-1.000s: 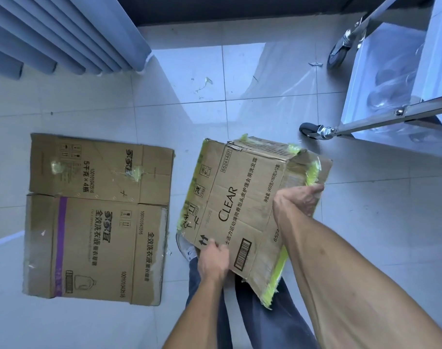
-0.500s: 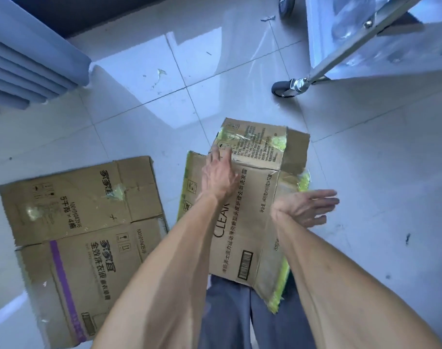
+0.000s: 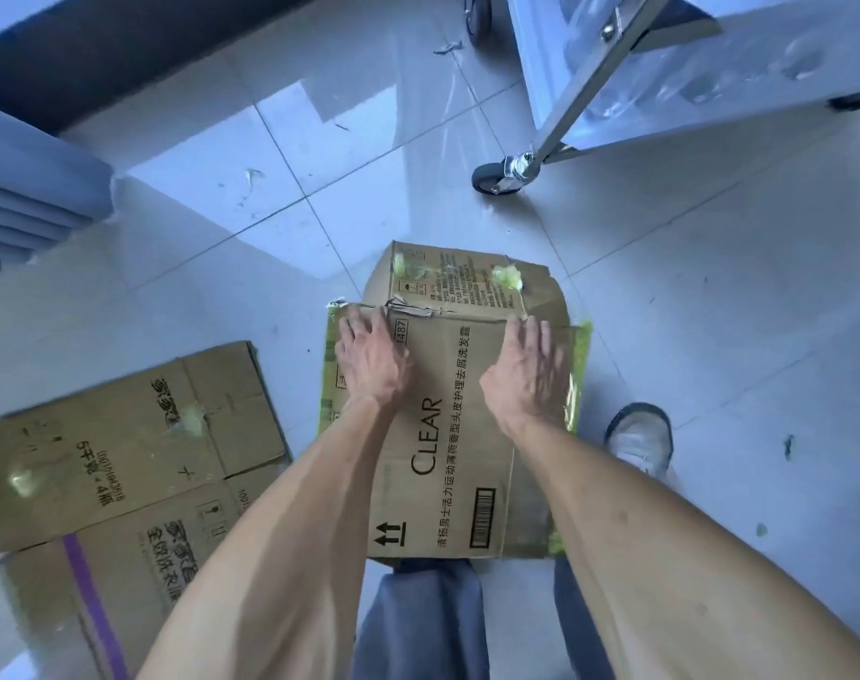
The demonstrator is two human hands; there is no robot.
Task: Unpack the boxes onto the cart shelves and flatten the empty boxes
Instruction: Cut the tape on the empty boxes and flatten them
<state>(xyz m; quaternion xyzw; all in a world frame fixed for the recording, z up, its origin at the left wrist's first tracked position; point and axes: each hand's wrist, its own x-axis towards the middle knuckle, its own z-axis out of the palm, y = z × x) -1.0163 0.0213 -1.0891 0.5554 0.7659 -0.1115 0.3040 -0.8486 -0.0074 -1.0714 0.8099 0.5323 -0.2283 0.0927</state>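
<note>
CLEAR box (image 3: 447, 434) flattened on tiled floor (image 3: 712, 336), pressed by left hand (image 3: 371, 358) and right hand (image 3: 526, 370), fingers straight, second flattened box (image 3: 124, 463) left of it, cart (image 3: 663, 66) beyond it

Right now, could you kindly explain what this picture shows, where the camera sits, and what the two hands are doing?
There is no machine here: a person wears a camera on the head, looking down at their own arms. The left hand and the right hand lie flat, fingers straight, pressing a CLEAR box down on the tiled floor. Nothing is gripped. To the left lies another flattened box with a purple stripe. At upper right stands a wheeled cart. One shoe shows beside the CLEAR box.
</note>
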